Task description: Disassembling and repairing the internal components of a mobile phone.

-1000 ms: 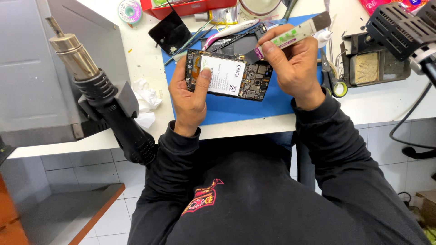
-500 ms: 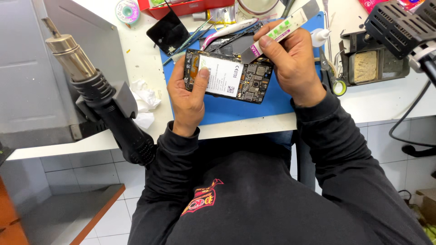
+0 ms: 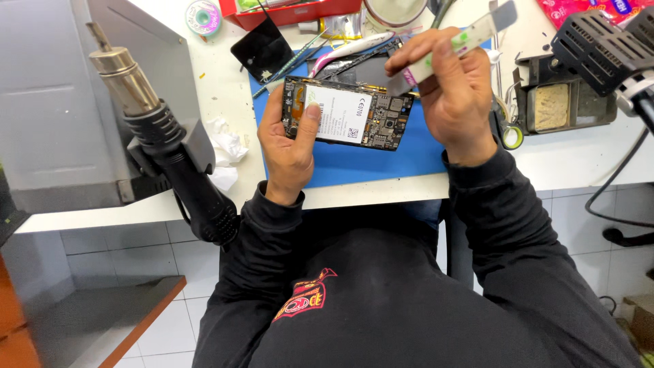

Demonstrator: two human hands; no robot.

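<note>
1. White bench (image 3: 579, 163) fills the view, with a blue mat (image 3: 381, 160) in the middle of it. White tiles show on the wall under the bench.

2. The left hand (image 3: 289, 146) grasps an opened phone (image 3: 347, 112) with its back off. It holds the phone just above the blue mat, with the thumb pressed on the white battery (image 3: 343, 114).

3. The right hand (image 3: 456, 88) is clenched around a thin flat pry tool (image 3: 453, 44). The tool's lower tip sits at the top right corner of the phone. I cannot tell if the tip touches it.

4. To do this step well, I think the left hand should keep the phone flat and steady. The thumb should not push hard, because a battery can bend.

5. The tool should slide in low and gentle, I would say. The small parts on the board beside the battery look easy to scratch.

6. A hot air gun (image 3: 157, 136) rests in its holder on the left, well apart from both hands. A crumpled tissue (image 3: 225, 146) lies beside it.

7. A black tray with a sponge (image 3: 555, 102) sits on the right, next to a roll of tape (image 3: 512, 136).

8. Compared with a second ago, the right hand has moved up and away from the person. The tool has swung more upright, and its top end now reaches higher in the view.

9. The left hand and the phone have stayed in almost the same place.
</note>
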